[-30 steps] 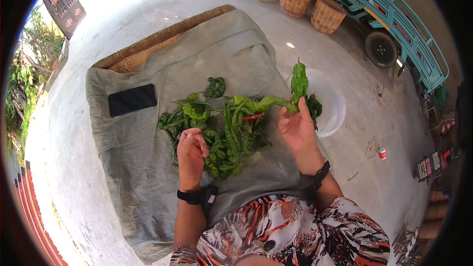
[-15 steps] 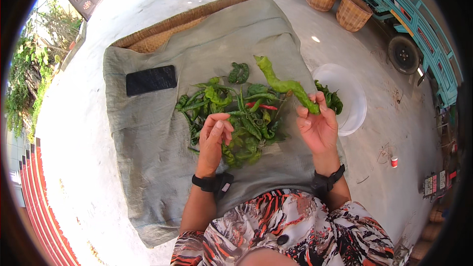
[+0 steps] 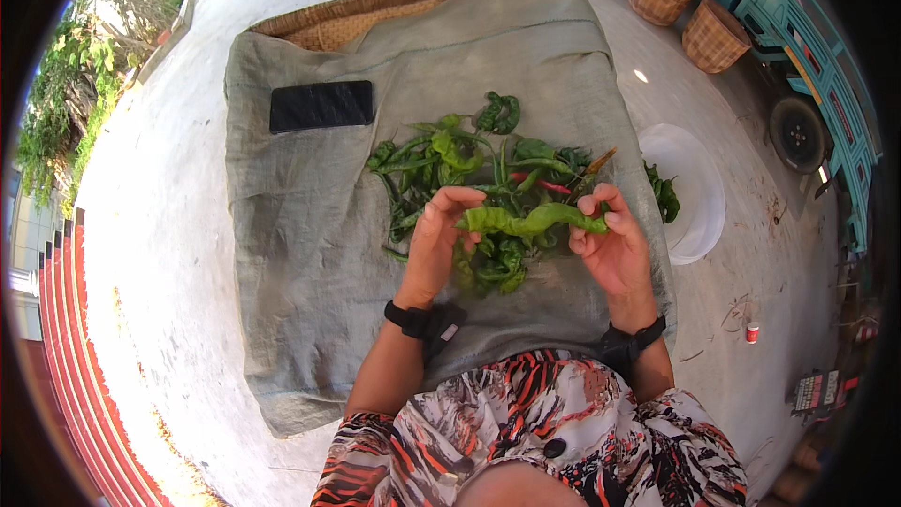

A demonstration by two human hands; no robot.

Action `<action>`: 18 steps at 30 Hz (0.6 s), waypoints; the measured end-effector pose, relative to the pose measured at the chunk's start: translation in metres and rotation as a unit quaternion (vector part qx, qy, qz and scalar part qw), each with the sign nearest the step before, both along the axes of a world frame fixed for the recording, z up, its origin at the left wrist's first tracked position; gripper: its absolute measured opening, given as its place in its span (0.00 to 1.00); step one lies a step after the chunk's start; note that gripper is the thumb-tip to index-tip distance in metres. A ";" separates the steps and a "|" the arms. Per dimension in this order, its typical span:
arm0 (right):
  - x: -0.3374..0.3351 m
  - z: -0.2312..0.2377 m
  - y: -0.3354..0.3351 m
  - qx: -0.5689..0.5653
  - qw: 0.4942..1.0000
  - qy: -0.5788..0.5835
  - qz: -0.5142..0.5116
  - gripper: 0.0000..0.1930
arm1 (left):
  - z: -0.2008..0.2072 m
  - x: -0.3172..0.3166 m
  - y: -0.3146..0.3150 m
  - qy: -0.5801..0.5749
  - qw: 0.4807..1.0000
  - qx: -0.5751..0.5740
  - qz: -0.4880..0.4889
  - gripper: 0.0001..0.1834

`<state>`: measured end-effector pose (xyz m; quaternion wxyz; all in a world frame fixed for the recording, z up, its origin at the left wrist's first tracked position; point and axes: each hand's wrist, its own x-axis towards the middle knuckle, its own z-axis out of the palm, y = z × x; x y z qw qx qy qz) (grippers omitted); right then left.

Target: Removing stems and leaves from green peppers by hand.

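Note:
A long, twisted light-green chili pepper (image 3: 530, 221) is held level above the pile. Its right end is pinched between the thumb and fingers of my right hand (image 3: 615, 249). My left hand (image 3: 439, 242) is at the pepper's other end, its fingers loosely curved and apart; whether they touch the pepper I cannot tell. Beneath both hands, a heap of green chili peppers (image 3: 413, 166) lies on a grey-green woven cloth (image 3: 310, 253). One red chili pepper (image 3: 549, 186) shows among them, and a dark curled green pepper (image 3: 497, 113) lies just beyond the heap.
A black phone (image 3: 321, 106) rests on the cloth at left. The cloth covers a woven basket tray (image 3: 328, 33). At right stands a white bucket (image 3: 699, 216) with dark green peppers (image 3: 663, 192) at its edge. Wicker baskets (image 3: 715, 36) and a teal cart (image 3: 817, 47) are farther back.
My right hand has swung the light-green pepper from pointing up and away to lying level toward my left hand. My left hand has moved slightly up and right. The view has shifted a little.

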<state>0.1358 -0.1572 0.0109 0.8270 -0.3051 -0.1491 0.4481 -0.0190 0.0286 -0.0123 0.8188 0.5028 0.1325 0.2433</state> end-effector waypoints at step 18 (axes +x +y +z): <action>0.021 0.063 -0.042 -0.026 0.938 -0.240 -0.250 0.14 | -0.005 0.008 0.002 0.044 0.998 -0.030 0.028 0.15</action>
